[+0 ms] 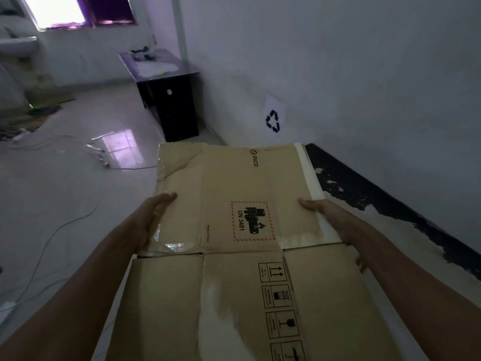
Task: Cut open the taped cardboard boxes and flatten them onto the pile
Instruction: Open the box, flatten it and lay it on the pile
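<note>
The flattened cardboard box fills the lower centre of the frame, held out level in front of the person, probably so it can be carried flat toward the wall in the upper right, where a sheet with a recycling symbol seems to mark the pile's place. The left hand grips its left edge with the thumb on top, and the right hand grips the right edge with fingers curled beneath. It is tan and creased, with clear tape remnants, a red-dashed UN 3481 battery label, PICO lettering and handling pictograms.
</note>
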